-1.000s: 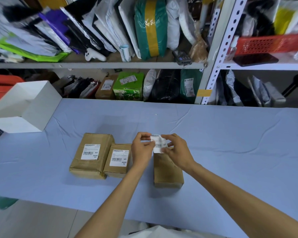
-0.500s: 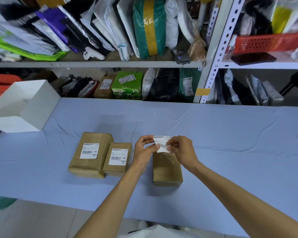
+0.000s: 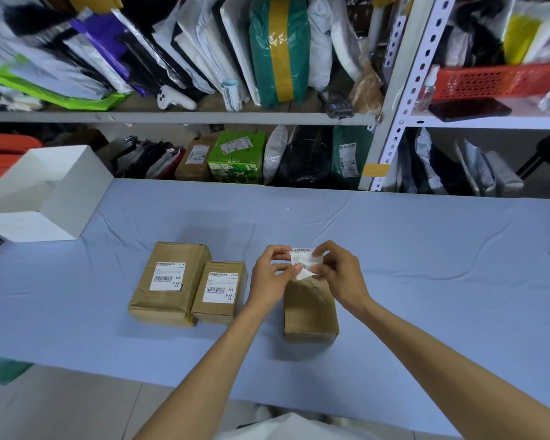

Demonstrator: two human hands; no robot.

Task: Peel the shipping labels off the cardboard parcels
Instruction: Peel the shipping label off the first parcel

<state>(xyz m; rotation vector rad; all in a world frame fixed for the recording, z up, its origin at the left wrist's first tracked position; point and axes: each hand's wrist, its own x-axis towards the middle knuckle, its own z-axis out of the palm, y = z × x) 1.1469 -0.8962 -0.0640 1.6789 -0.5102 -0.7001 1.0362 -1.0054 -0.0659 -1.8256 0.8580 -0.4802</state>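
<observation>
Hands: my left hand (image 3: 272,274) and right hand (image 3: 338,274) both pinch the peeled label (image 3: 304,263), fingers closed on it, above the bare parcel (image 3: 310,308)
Technique: I'd fold sticky side inward
Remaining: two labelled parcels (image 3: 169,282) just left
Room: open tablecloth (image 3: 442,281) to the right

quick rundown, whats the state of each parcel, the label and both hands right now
large parcel: label still stuck on top
middle parcel: label still on, touching the large one
right parcel: top bare, label off
peeled label: crumpled, held above the right parcel
left hand: pinching the label
right hand: pinching the label
white box: open
</observation>
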